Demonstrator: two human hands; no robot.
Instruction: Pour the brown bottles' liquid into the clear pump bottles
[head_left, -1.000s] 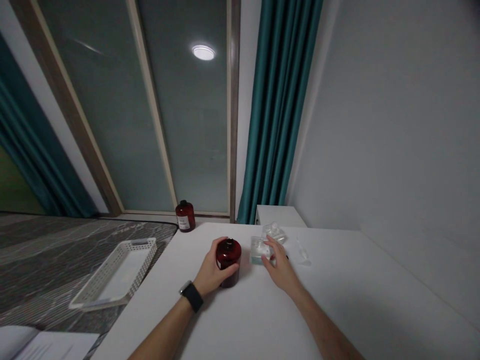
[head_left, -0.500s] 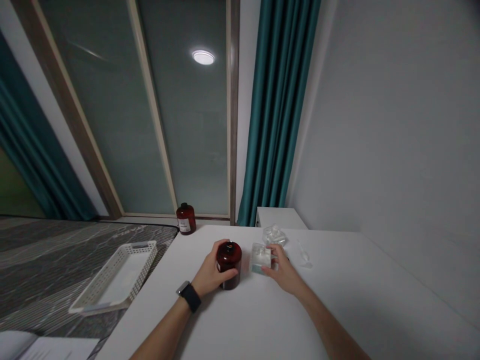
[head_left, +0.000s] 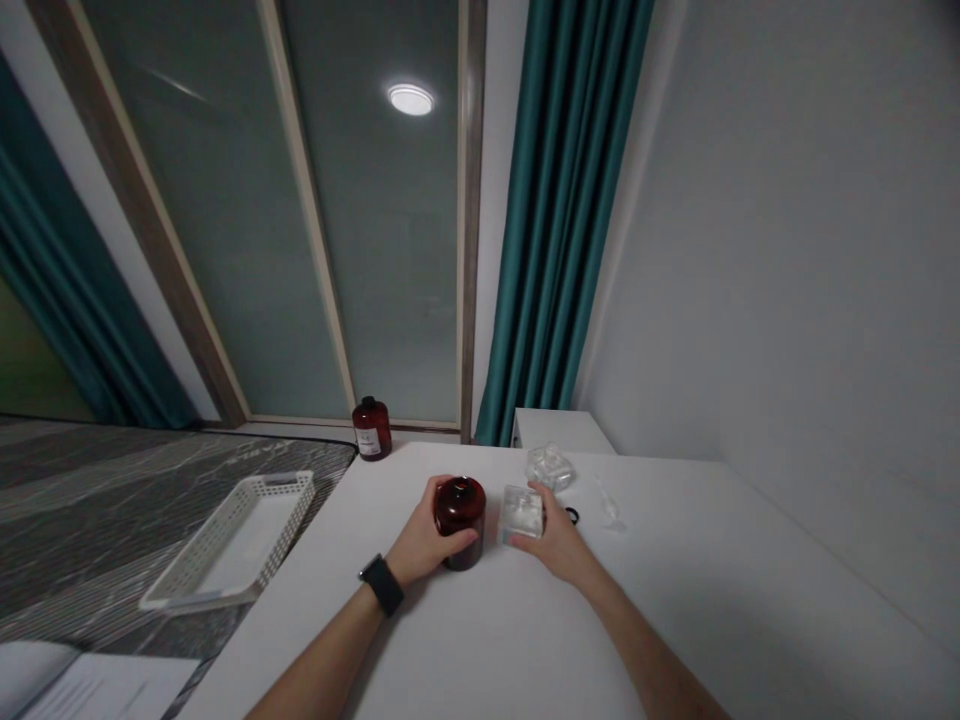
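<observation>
My left hand [head_left: 424, 540] is wrapped round a dark red-brown bottle [head_left: 462, 515] that stands upright on the white table. The thumb lies across the bottle's front. Just to the right, my right hand [head_left: 553, 535] grips a small clear box [head_left: 521, 512] between thumb and fingers. Its contents look whitish, but I cannot make them out. A narrow gap separates box and bottle. Close behind the right hand lies a small black ring [head_left: 572, 515]. Crumpled clear plastic [head_left: 549, 466] sits just beyond the box.
A second red-brown bottle [head_left: 371, 428] with a black top and white label stands at the table's far left corner. Another clear plastic piece [head_left: 611, 505] lies to the right. Left of the table [head_left: 510, 640] are a white perforated basket [head_left: 277, 545] and an open book [head_left: 112, 685].
My right thumb has slid left along the box's front edge, and the fingers have shifted slightly. The black ring now shows beside that hand. My left hand stays on the bottle.
</observation>
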